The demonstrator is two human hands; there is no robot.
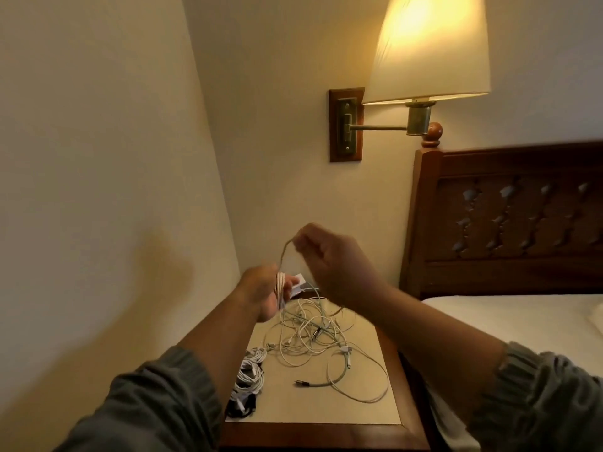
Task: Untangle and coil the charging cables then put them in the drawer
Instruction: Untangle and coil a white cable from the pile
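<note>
Both hands are raised over the bedside surface (326,415). Left hand (262,293): fingers curled round a small bundle of wound loops of a beige cable (280,286), gripped upright against the palm. Right hand (329,256): higher, just right of the left, thumb and fingertips pinching the same cable where it arches up out of the bundle, other fingers curled in. Both hands slightly blurred. Below them a loose tangle of cables (313,334), pale, sprawls across the cream top, with one metal-tipped end lying free toward the front. Coiled white cables (251,375) sit bunched at the surface's left edge, and a dark coil (242,406) lies nearest the front. A lit wall lamp (427,47) hangs above, with the bed (522,324) to the right.
</note>
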